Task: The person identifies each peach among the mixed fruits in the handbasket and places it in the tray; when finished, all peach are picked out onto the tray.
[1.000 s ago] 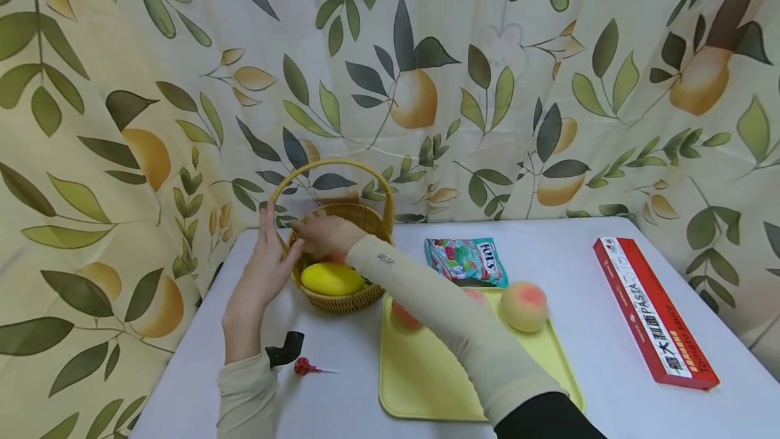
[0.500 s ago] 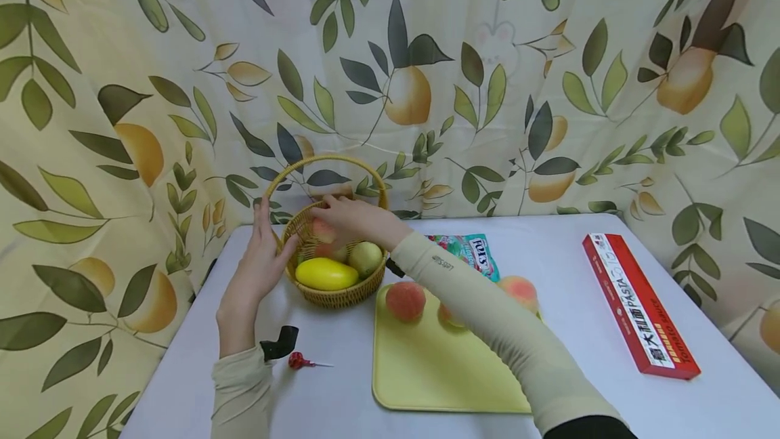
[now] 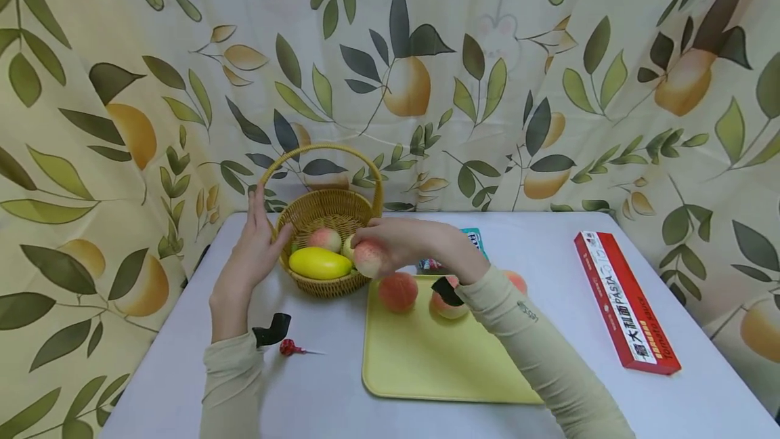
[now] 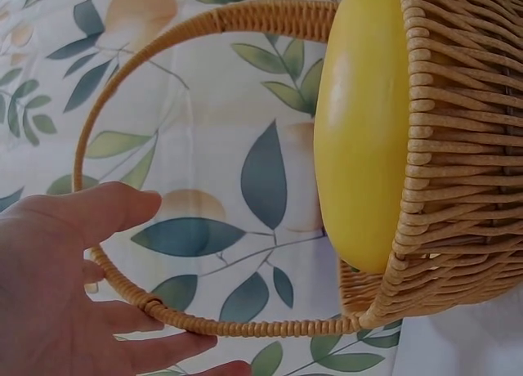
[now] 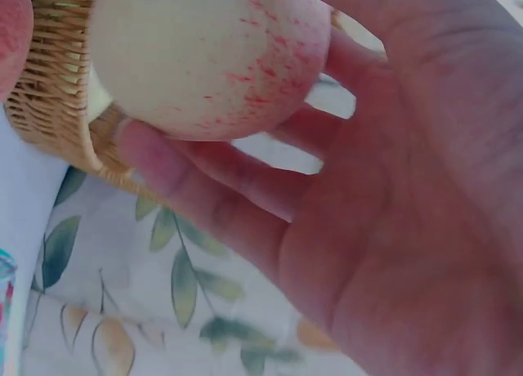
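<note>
My right hand [image 3: 420, 244] holds a pale, red-speckled peach [image 3: 369, 259] at the right rim of the wicker basket [image 3: 324, 287], over the tray's back left corner. In the right wrist view, the fingers curl round this peach [image 5: 212, 61]. My left hand [image 3: 248, 259] has its fingers extended along the left side of the basket's handle; in the left wrist view they lie spread against the handle [image 4: 245, 327]. Inside the basket are a smooth yellow oblong fruit [image 3: 319, 263], another peach [image 3: 324, 240] and a pale round fruit mostly hidden behind the held peach.
A yellow tray [image 3: 439, 374] bears a reddish peach [image 3: 398, 292] and two others partly covered by my right arm. Behind that arm shows a teal candy bag [image 3: 474, 236]. A red lollipop [image 3: 288, 347] lies front left, a red pasta box [image 3: 627, 300] far right.
My right hand has come out of the basket with a peach, moving right and towards me. My left hand stays at the handle. The view has shifted slightly.
</note>
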Tool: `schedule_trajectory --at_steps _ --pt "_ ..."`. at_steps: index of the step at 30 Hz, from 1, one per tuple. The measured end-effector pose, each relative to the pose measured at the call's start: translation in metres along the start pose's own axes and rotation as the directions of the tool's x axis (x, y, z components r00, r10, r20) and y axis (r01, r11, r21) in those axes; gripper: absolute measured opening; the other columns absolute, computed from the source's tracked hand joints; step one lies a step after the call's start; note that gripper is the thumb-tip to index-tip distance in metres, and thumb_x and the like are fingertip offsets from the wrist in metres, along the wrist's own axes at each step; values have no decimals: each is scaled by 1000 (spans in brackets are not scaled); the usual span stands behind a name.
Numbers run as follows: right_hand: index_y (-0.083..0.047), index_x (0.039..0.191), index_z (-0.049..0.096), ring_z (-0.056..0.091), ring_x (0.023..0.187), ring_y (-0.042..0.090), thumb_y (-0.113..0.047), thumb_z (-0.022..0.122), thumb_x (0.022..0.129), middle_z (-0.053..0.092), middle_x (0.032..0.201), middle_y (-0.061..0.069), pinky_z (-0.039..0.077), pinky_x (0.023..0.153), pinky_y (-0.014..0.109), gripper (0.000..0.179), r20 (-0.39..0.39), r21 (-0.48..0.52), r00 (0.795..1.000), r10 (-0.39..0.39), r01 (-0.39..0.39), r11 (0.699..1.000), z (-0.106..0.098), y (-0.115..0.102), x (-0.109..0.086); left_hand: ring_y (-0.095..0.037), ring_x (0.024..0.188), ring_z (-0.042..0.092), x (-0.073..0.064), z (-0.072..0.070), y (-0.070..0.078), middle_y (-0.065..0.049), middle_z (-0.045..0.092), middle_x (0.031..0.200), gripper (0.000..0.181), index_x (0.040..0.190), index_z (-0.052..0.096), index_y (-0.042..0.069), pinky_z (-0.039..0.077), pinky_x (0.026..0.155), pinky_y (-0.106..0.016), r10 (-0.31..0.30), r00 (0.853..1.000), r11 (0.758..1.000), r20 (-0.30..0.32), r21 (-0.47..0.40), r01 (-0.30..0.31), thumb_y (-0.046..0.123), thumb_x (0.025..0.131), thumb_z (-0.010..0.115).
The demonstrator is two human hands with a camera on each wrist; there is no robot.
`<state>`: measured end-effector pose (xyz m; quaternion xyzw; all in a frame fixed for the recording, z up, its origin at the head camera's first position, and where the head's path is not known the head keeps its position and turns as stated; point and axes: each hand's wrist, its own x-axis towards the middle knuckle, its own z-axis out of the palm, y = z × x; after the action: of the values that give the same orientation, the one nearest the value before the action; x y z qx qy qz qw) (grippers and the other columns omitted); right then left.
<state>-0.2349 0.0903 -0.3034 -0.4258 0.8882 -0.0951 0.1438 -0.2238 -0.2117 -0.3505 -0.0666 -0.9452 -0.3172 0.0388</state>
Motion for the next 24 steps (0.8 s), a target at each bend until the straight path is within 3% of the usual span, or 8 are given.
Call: schedule_trajectory --at_steps 4,8,12,19,22,24 --pt "-26 141 60 60 117 15 -26 74 88 64 131 -5 50 105 37 56 -81 148 996 42 -30 989 13 4 -42 -56 154 15 3 -3 4 -12 -26 170 93 157 -34 30 19 109 -86 -3 1000 1000 19 18 3 54 107 41" --pt "-27 144 57 58 123 15 -32 73 92 63 137 -5 51 104 40 55 -140 299 982 125 -79 951 29 8 -76 -56 154 15 4 -3 6 -11 -27 170 94 157 -34 29 18 106 -88 -10 1000 999 21 35 9 54 106 41" --pt "-34 144 54 54 124 15 -39 70 95 60 139 -8 50 102 40 52 -194 411 967 167 -75 909 37 13 -98 -56 155 13 4 -2 6 -11 -28 170 95 157 -34 28 19 106 -88 -15 1000 999 21 38 14 53 106 42" --pt "-39 142 54 48 128 15 -30 48 109 57 142 -10 42 109 46 35 -260 472 965 33 97 876 27 26 -122 -57 154 13 4 1 4 -11 -28 170 96 156 -35 29 19 106 -88 -21 1000 999 3 37 21 54 106 42" --pt "-39 142 53 46 130 14 -28 42 111 55 143 -11 39 112 46 34 -272 487 962 12 127 864 27 29 -125 -57 154 14 3 4 4 -11 -28 170 96 157 -35 28 22 110 -84 -27 1000 999 6 43 26 54 106 43" --pt "-42 141 53 46 130 14 -32 45 110 54 142 -13 39 112 46 33 -266 515 963 35 112 850 28 30 -125 -57 154 14 1 5 4 -12 -28 170 97 157 -35 28 23 113 -80 -31 1000 998 3 47 30 53 106 43"
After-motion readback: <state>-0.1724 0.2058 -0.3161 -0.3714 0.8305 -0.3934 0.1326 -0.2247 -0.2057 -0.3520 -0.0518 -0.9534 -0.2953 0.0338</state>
